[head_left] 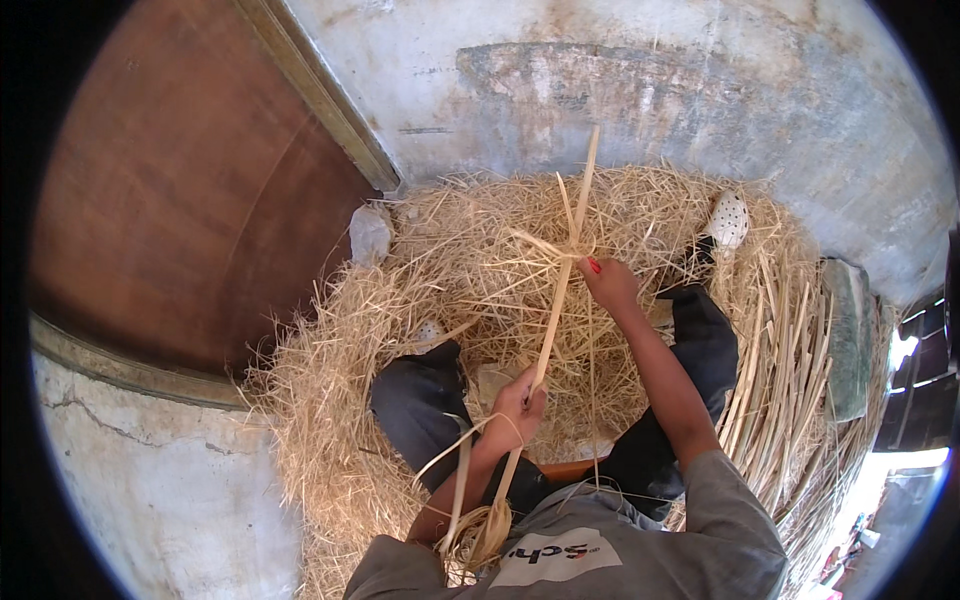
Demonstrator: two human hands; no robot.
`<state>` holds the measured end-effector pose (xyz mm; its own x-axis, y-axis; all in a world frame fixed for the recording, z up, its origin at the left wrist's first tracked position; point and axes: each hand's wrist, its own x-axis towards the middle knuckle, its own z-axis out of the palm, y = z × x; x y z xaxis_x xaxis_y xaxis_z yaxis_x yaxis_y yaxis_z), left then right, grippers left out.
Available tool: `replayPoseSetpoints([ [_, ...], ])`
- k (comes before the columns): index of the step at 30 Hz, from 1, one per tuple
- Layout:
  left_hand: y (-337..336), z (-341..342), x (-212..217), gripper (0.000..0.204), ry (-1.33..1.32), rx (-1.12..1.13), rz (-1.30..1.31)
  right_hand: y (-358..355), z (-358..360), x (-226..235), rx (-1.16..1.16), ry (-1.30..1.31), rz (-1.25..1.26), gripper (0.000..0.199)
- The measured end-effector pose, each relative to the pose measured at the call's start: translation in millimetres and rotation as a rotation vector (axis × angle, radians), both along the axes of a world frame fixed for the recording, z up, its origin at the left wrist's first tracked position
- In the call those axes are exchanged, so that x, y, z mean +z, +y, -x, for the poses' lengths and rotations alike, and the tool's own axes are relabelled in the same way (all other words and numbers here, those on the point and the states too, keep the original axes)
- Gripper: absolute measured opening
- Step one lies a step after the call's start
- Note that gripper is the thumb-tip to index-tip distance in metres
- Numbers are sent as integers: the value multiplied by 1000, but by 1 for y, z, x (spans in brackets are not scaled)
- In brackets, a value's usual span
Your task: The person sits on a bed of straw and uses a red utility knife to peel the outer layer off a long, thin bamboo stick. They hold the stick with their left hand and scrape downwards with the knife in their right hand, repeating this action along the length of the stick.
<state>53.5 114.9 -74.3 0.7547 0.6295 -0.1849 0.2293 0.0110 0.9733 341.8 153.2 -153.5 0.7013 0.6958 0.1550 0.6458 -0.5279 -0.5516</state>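
A long, pale split cane strip (552,322) slants up and away from my lap, with thin slivers and curled shavings (540,246) spread about its upper part. My left hand (517,412) is closed round the strip's lower half, above my lap. Farther up, my right hand (610,285) is closed against the strip beside the shavings. A small red thing (595,265) shows at its fingers; the rest of it is hidden in the grip. Loose, looped thin strips (488,535) hang by my left forearm and lie at my waist.
Dry straw-like shavings (470,220) cover the ground around my feet. Long split canes (765,370) lie stacked at the right, beside a greenish stone slab (848,340). A brown door (190,190) is at the left, a pale stone (371,235) near its corner. A worn wall (640,90) rises ahead.
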Motion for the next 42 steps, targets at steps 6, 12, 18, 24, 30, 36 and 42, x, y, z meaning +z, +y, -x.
replayPoseSetpoints([
  [6,-2,2,-18,39,42,172,-107,-20,28,37,239,211,108,69],
  [12,6,-2,-1,37,-61,148,13,-52,82,48,808,-77,36,66],
  [18,2,10,1,37,-118,77,188,-30,57,42,532,-55,-177,65],
  [24,5,11,7,38,-135,71,255,-44,81,32,671,-252,-208,63],
  [30,2,19,-1,39,-90,13,212,-33,46,36,550,-234,-52,63],
  [36,-3,12,7,38,-63,97,-13,-48,83,37,737,-225,-220,70],
  [42,-5,14,8,40,77,-10,62,-10,5,0,205,-185,105,70],
])
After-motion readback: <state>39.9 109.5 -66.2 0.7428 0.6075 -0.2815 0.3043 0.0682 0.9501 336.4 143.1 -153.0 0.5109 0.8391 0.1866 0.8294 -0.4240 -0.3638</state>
